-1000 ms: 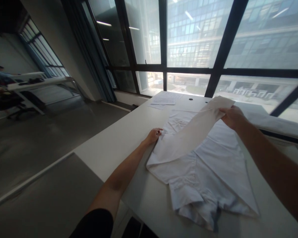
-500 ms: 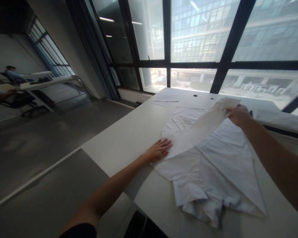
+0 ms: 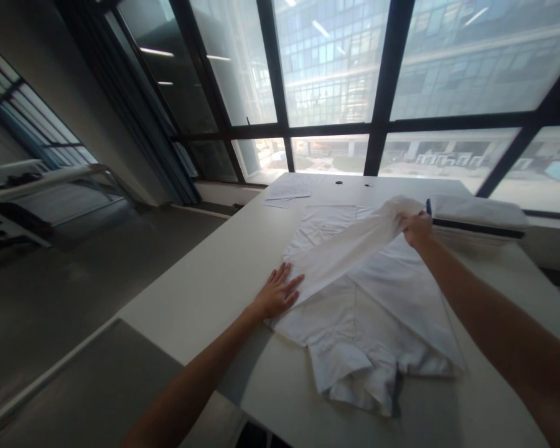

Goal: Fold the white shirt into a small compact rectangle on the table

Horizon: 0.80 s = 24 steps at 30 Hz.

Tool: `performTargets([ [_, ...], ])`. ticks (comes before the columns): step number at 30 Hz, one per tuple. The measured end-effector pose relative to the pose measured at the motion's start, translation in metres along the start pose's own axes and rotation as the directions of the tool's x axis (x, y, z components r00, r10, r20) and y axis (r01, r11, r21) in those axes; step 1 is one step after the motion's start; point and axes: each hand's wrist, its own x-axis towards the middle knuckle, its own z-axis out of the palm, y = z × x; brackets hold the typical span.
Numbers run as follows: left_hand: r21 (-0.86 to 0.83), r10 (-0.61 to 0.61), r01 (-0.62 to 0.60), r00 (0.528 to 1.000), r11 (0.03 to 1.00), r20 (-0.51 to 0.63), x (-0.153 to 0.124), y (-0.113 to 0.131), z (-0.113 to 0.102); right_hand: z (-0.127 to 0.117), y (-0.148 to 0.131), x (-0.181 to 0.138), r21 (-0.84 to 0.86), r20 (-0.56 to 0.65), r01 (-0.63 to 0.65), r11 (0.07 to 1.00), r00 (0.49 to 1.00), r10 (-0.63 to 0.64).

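Observation:
A white shirt (image 3: pixel 396 305) lies partly folded and creased on the white table, its lower end bunched toward me. My left hand (image 3: pixel 276 295) rests flat with spread fingers on the shirt's left edge. My right hand (image 3: pixel 417 229) is closed on a raised part of the same shirt, gripping it near the far right. That raised part stretches as a long band (image 3: pixel 345 252) slantwise between both hands, over the rest of the cloth.
A stack of white folded cloth (image 3: pixel 478 214) with a dark strip stands right of my right hand. Paper sheets (image 3: pixel 289 188) lie at the table's (image 3: pixel 191 280) far left. Windows (image 3: pixel 331 62) rise behind it. Another desk (image 3: pixel 37 183) is off to the left.
My view has turned to the right, so more of the stack shows and the people at the left are out of sight. My left fingers have spread wider. My right hand still grips the shirt.

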Motion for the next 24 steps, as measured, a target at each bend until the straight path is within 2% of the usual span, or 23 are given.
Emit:
performTargets([
  [2, 0.013, 0.002, -0.002, 1.0, 1.0, 0.0, 0.001, -0.001, 0.001, 0.001, -0.005, 0.006, 0.067, 0.073, 0.111, 0.992, 0.991, -0.116],
  [4, 0.026, 0.004, -0.004, 1.0, 1.0, -0.003, 0.002, -0.002, 0.002, -0.001, -0.004, 0.007, 0.055, 0.073, 0.148, 0.987, 0.986, -0.152],
  [7, 0.044, 0.014, -0.013, 1.0, 0.999, -0.018, 0.003, -0.004, 0.006, -0.013, 0.011, -0.001, -0.23, -0.009, 0.061, 0.971, 0.998, -0.065],
  [9, 0.056, 0.019, -0.017, 0.999, 0.998, -0.035, 0.003, -0.007, 0.01, -0.028, 0.023, -0.008, -0.428, -0.029, -0.013, 0.904, 1.0, 0.001],
  [13, 0.075, 0.002, 0.0, 1.0, 0.997, -0.024, 0.002, -0.014, 0.013, -0.061, 0.034, -0.016, -0.594, -0.039, -0.035, 0.804, 0.999, 0.015],
  [15, 0.09, -0.018, 0.016, 1.0, 0.996, 0.011, 0.007, -0.015, 0.011, -0.065, 0.035, -0.023, -0.662, -0.02, 0.033, 0.749, 0.998, -0.061],
  [17, 0.109, -0.018, 0.017, 1.0, 0.994, 0.009, 0.019, -0.012, 0.004, -0.053, 0.037, -0.04, -0.763, 0.128, 0.21, 0.611, 0.976, -0.175],
  [18, 0.114, -0.011, 0.012, 1.0, 0.993, -0.011, 0.028, -0.008, 0.0, -0.041, 0.039, -0.054, -0.803, 0.263, 0.336, 0.492, 0.941, -0.213],
  [20, 0.105, -0.003, 0.01, 0.998, 0.994, -0.067, 0.05, 0.001, -0.005, -0.009, 0.047, -0.09, -0.77, 0.524, 0.542, 0.337, 0.838, -0.151],
  [22, 0.083, -0.023, 0.031, 0.995, 0.996, -0.094, 0.072, 0.011, -0.006, 0.027, 0.057, -0.131, -0.675, 0.705, 0.678, 0.291, 0.709, -0.016],
  [24, 0.075, -0.069, 0.075, 0.994, 0.994, -0.087, 0.087, 0.017, -0.001, 0.056, 0.069, -0.167, -0.542, 0.832, 0.781, 0.31, 0.551, 0.066],
])
